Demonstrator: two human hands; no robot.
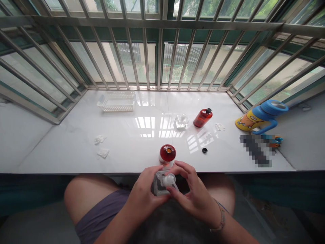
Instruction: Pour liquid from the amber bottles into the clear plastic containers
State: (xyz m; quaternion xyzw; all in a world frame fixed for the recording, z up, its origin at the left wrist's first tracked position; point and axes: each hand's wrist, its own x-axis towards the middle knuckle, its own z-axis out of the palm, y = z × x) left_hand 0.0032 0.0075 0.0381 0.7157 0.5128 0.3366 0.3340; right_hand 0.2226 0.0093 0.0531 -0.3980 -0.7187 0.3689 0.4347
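A clear square pump bottle (159, 189) with a white pump head (169, 179) is held above my lap, just off the counter's front edge. My left hand (144, 186) wraps around the bottle's side. Thumb and fingers of my right hand (191, 189) close around the pump head. Just beyond my hands, an uncapped red bottle (167, 153) stands upright on the counter, its round mouth showing. To its right lies a small black cap (204, 150). Liquid inside the clear bottle cannot be made out.
On the white counter (127, 132) stand another clear pump bottle (181, 121), a capped red bottle (202, 118) and a white basket (116, 102). Crumpled tissues (103, 153) lie left. A blue-yellow flask (261, 116) stands right, near a blurred dark object (255, 150). Metal bars (159, 57) line the windows.
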